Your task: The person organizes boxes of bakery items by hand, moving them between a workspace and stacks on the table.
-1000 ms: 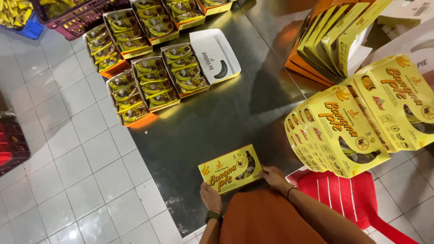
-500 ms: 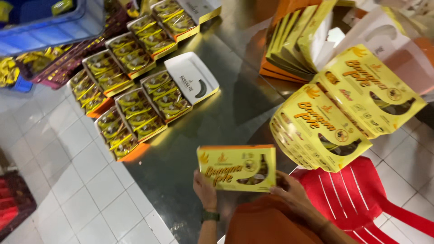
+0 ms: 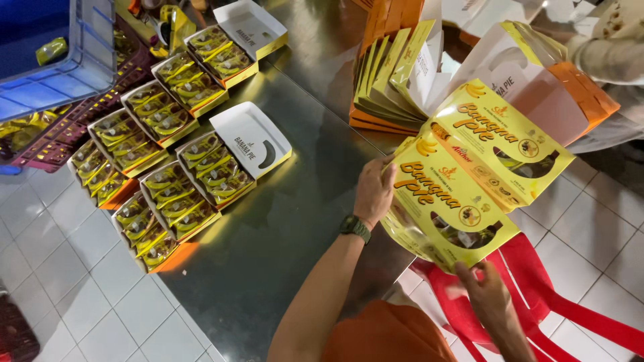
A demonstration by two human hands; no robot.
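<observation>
Both hands grip a yellow box [image 3: 446,208] off the table's [image 3: 295,228] right edge: left hand [image 3: 373,191] flat against its side, right hand [image 3: 484,289] pinching its lower corner. The leaning stack of boxes [image 3: 500,144] behind could topple if nudged.

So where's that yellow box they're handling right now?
In the head view it's right of centre: the yellow box fronts a stack on the red chair, between left hand and right hand.

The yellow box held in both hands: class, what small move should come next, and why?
Probably ease the yellow box flush onto the stack of yellow boxes. The left hand grips its upper edge, the right hand its lower corner, and it sits tilted against the stack over the red chair.
</observation>
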